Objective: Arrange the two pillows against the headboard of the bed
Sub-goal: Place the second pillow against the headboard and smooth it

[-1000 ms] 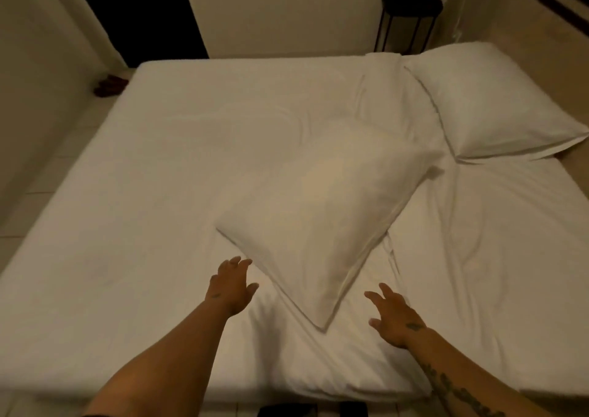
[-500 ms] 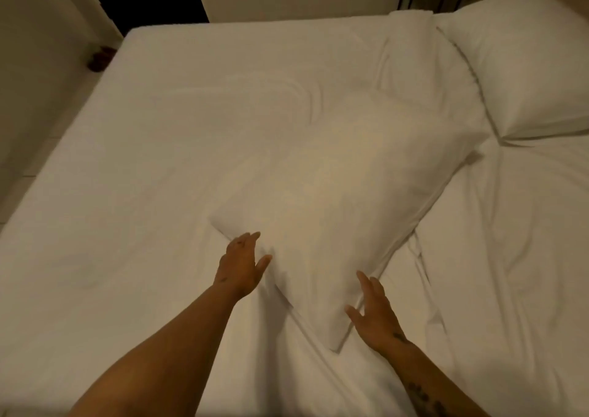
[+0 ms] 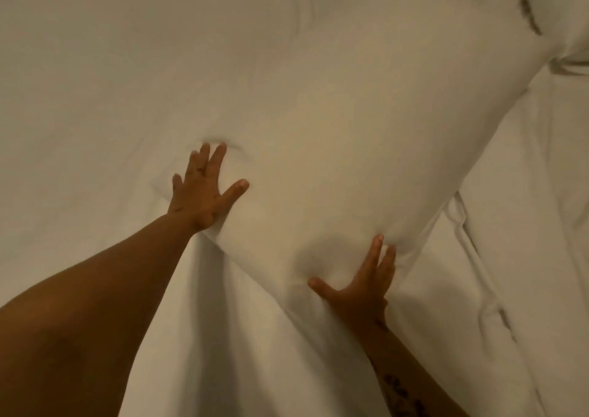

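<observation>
A white pillow [image 3: 366, 148] lies at an angle on the white bed sheet [image 3: 95, 97] and fills the middle of the view. My left hand [image 3: 204, 190] rests flat on its left corner, fingers spread, denting the fabric. My right hand [image 3: 360, 286] presses against its near edge, fingers also spread, with a dent around the fingertips. Neither hand is closed around the fabric. Only a corner of the second white pillow [image 3: 570, 11] shows at the top right, touching the far end of the first. The headboard is out of view.
The sheet is creased into long folds on the right [image 3: 497, 289] and below the pillow. Nothing but bedding is in view.
I have leaned in closer over the bed. Both hands moved forward from beside the pillow onto it and now press into its near corner and edge.
</observation>
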